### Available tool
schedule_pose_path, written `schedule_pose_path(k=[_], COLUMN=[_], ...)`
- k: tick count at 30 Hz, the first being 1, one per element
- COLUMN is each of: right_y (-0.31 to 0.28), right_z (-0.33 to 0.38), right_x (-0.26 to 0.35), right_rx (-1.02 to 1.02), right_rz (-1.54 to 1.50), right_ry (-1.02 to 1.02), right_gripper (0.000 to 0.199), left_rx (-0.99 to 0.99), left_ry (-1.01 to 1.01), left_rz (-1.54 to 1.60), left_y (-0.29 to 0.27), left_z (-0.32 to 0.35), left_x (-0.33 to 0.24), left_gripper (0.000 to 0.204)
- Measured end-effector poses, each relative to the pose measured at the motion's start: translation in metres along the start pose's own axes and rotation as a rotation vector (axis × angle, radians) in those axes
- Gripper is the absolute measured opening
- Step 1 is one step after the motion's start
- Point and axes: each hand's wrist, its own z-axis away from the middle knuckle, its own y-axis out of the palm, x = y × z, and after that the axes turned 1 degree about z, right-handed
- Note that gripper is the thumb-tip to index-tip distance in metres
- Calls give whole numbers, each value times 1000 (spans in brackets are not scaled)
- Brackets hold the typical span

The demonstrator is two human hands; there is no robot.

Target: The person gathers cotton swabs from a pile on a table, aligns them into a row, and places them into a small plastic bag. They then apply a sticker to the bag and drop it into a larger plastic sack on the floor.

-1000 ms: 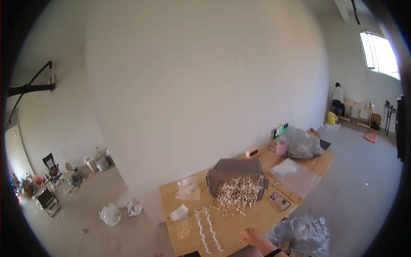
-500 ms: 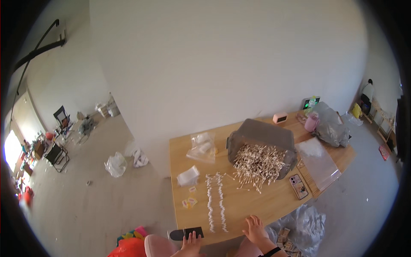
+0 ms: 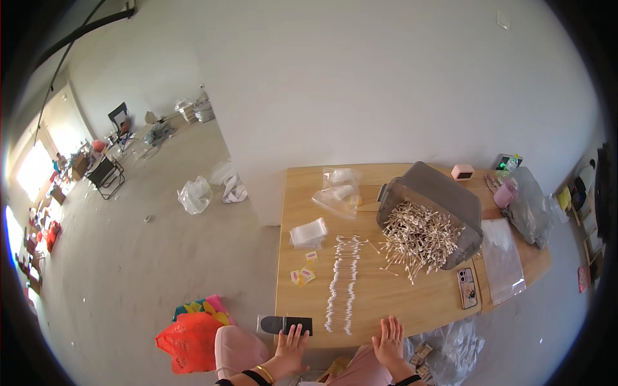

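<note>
White-tipped cotton swabs [image 3: 343,283] lie in a long row on the pale wooden worktop [image 3: 405,305], ahead of the person's two hands and sideways between them. Thin-stemmed, they sit crosswise like ladder rungs, the row's edges slightly ragged. Palm down, the left hand [image 3: 291,347] has its fingers slightly spread, their tips on a flat black piece [image 3: 288,321] with a rounded end. The right hand [image 3: 387,342], fingers parted too, lies flat at the worktop's near edge.

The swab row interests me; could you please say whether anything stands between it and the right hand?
Nothing visible does: only tabletop lies between the right hand, at the near edge, and the swab row to its left.
</note>
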Motion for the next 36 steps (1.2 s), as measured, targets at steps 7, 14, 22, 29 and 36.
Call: schedule_pose_path(k=[7, 14, 22, 29, 36], right_y=[9, 19, -5, -17, -42], right_z=[1, -4, -7, 10, 21], right_x=[-5, -15, 8, 16, 25], right_rx=[-60, -76, -109, -145, -143], right_rz=[9, -6, -240, -340, -325], right_ry=[-5, -10, 114, -10, -37], right_gripper=[69, 67, 32, 28, 27], left_rx=[-50, -212, -675, -705, -597], left_ry=[-21, -42, -45, -83, 18], left_rz=[-40, 568, 667, 713, 739], left_y=[7, -17, 4, 20, 15], left_z=[-4, 7, 100, 152, 157], left_x=[-1, 34, 99, 102, 83], left_gripper=[123, 84, 59, 52, 56])
